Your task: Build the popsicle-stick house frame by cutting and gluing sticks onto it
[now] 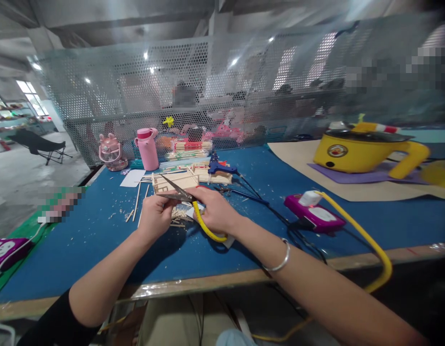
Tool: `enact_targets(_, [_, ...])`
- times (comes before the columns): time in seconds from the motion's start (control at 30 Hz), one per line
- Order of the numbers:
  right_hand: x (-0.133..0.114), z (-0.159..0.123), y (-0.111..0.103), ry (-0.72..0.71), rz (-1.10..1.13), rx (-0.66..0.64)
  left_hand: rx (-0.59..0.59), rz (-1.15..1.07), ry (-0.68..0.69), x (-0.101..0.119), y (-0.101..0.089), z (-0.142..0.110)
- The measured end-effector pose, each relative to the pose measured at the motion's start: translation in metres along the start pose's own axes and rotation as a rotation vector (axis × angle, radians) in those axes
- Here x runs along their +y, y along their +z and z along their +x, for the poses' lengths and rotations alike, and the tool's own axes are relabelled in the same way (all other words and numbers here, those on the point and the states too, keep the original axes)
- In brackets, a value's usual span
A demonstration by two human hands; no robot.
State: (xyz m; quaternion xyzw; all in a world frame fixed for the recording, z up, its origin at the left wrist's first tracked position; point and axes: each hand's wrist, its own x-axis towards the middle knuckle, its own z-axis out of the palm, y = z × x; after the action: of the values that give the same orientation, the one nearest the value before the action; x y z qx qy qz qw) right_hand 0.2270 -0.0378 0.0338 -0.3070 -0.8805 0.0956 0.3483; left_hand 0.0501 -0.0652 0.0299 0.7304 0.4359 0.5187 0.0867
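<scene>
While the right hand (pixel 215 209) grasps the scissors (pixel 186 196) above the table (pixel 89 235), behind its front edge, their parted blades (pixel 175 186) point left to the curled left hand (pixel 154 214), which is nearer the tips, its hold unclear.

The one camera is worn on the person's head, at the near side of the blue table (pixel 81 240), and it looks forward and down. The left hand (pixel 154 215) and right hand (pixel 218 210) appear close, over this table; the perforated screen (pixel 136 91) stands farther, behind it.
</scene>
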Motion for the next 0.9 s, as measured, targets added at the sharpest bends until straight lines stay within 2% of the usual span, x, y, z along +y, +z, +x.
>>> enact_targets(0.17, [-0.001,0.001,-0.001,0.009,0.062,0.003,-0.012,-0.046,-0.011,0.004,0.002,0.001])
enact_targets(0.27, [-0.003,0.004,-0.001,0.08,0.108,-0.006,-0.033,-0.174,-0.096,0.004,0.008,0.002])
enact_targets(0.4, [0.002,0.007,0.0,0.209,0.249,0.107,-0.077,-0.47,-0.266,0.005,0.014,0.003])
enact_targets(0.5, [0.009,0.007,0.0,0.244,0.295,0.18,-0.086,-0.596,-0.296,0.006,0.014,0.003])
enact_targets(0.77, [0.004,0.005,-0.004,0.191,0.166,0.102,0.006,-0.707,-0.388,0.006,0.014,0.005])
enact_targets(0.9, [0.005,0.004,-0.007,0.11,0.087,0.04,-0.028,-0.647,-0.412,0.004,0.013,0.007])
